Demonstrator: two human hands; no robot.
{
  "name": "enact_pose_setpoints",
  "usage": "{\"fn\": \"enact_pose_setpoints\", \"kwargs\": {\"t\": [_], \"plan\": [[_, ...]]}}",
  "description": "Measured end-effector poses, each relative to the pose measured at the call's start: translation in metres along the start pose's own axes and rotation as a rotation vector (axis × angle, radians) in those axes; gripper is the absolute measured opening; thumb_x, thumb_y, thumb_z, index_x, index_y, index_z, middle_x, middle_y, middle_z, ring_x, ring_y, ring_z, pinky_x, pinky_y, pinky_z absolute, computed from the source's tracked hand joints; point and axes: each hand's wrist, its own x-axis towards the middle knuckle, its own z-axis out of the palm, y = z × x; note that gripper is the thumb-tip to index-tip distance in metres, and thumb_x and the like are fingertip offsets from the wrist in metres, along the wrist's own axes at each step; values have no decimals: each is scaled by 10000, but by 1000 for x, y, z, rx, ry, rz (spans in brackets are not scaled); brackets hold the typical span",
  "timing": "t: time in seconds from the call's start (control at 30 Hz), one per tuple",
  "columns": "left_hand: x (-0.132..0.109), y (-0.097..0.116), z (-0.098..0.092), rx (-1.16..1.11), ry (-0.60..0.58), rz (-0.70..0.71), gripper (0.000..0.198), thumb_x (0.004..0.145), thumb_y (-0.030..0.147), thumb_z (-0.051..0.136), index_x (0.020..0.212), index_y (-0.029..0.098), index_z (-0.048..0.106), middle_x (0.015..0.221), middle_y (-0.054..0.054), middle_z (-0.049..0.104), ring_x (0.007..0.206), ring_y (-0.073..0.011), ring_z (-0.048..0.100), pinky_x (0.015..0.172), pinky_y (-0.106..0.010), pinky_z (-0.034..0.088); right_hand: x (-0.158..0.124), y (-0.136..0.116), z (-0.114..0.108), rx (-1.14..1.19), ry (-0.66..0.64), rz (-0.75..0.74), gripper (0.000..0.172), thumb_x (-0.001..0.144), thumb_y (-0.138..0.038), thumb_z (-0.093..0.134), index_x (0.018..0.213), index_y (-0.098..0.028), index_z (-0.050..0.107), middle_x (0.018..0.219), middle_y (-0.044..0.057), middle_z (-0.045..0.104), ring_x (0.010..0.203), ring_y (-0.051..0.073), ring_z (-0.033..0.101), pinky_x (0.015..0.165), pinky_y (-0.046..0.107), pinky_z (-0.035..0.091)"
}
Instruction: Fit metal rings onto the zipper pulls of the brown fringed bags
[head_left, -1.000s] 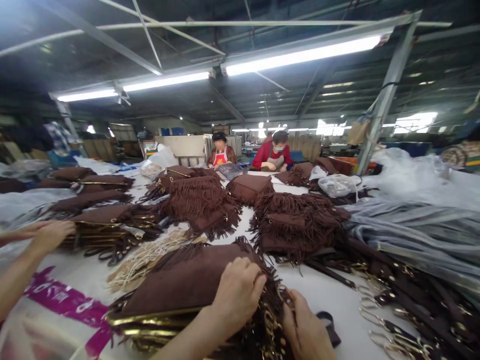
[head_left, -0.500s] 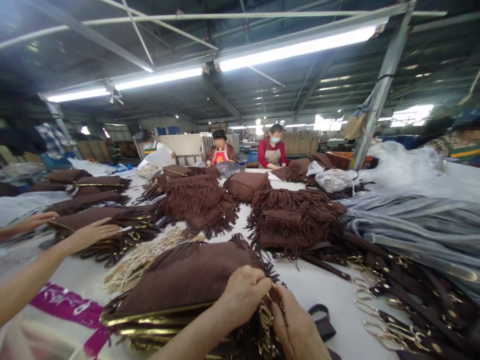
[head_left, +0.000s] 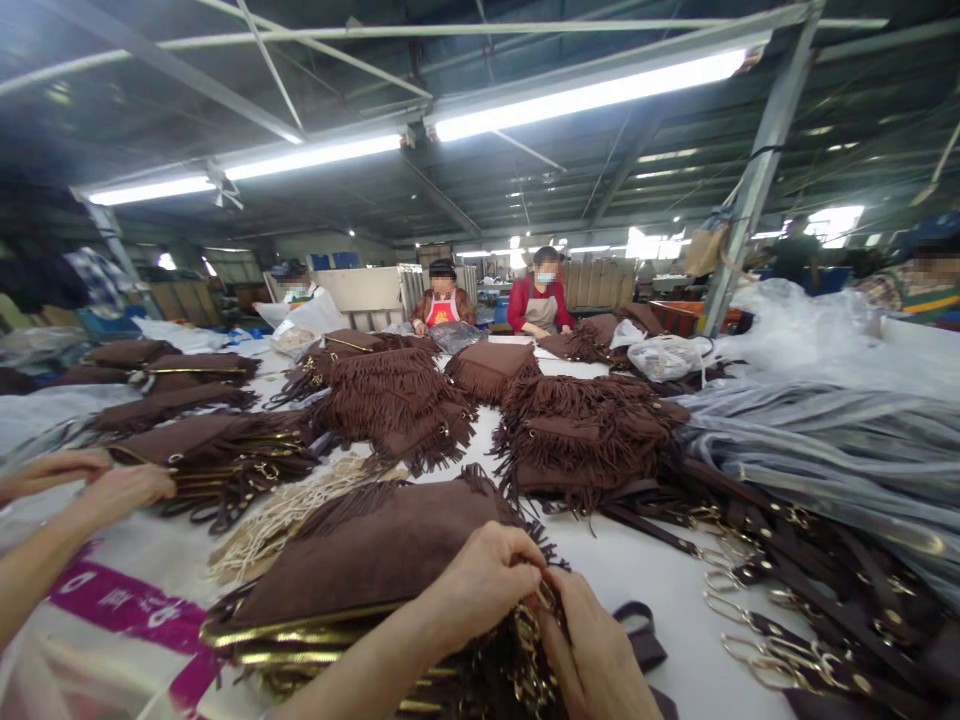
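A brown suede bag [head_left: 390, 545] with fringe and a gold zip lies in front of me on a stack of similar bags. At its right end my left hand [head_left: 491, 575] is closed, thumb and fingers pinched together. Close against it, my right hand [head_left: 589, 645] is also closed. Both grip a small gold-coloured metal fitting [head_left: 546, 592], mostly covered by my fingers. Gold clasps and chain [head_left: 529, 640] hang just below the hands. A dark brown strap [head_left: 641, 635] loops out on the white table, right of my right hand.
A co-worker's hands [head_left: 124, 490] rest at another bag pile on the left. White cords [head_left: 300, 515] lie behind my bag. Fringed bags [head_left: 592, 440] are stacked ahead. Straps with gold hooks [head_left: 810, 600] and grey plastic-wrapped strips [head_left: 825, 440] cover the right side.
My two hands stay at the bag's right end, with only slight finger movement. The co-worker's nearer hand has drawn back leftward from across the bag to its front edge.
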Motion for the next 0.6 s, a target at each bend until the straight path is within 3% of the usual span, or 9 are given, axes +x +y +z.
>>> {"fn": "enact_pose_setpoints", "kwargs": {"t": [0.2, 0.33, 0.5, 0.6], "plan": [[0, 1, 0, -116, -8, -17, 250, 590, 193, 476, 741, 134, 667, 546, 16, 553, 516, -109, 466, 503, -212, 349, 5, -6, -14, 245, -301, 173, 319, 880, -345, 306, 1136, -197, 426, 1071, 86, 563, 991, 190, 540, 867, 330, 438], [0, 1, 0, -145, 2, 19, 249, 579, 191, 486, 726, 115, 672, 517, 23, 524, 489, -98, 439, 480, -207, 330, 9, -10, -13, 269, -311, 259, 336, 878, -411, 281, 1059, -203, 473, 1000, 82, 587, 917, 203, 567, 842, 338, 439], [2, -6, 1, -235, -11, 27, 268, 579, 183, 490, 760, 114, 676, 536, 23, 547, 476, -88, 440, 470, -202, 334, 8, -9, -8, 316, -301, 293, 391, 874, -419, 283, 1172, -202, 413, 1116, 90, 560, 1013, 193, 543, 852, 313, 436], [3, -10, 3, -271, -11, 26, 278, 567, 175, 494, 768, 116, 677, 549, 20, 572, 471, -87, 449, 470, -202, 349, 6, -6, -5, 241, -289, 309, 368, 880, -392, 254, 1145, -205, 428, 1041, 83, 607, 958, 197, 584, 805, 307, 459]]}}
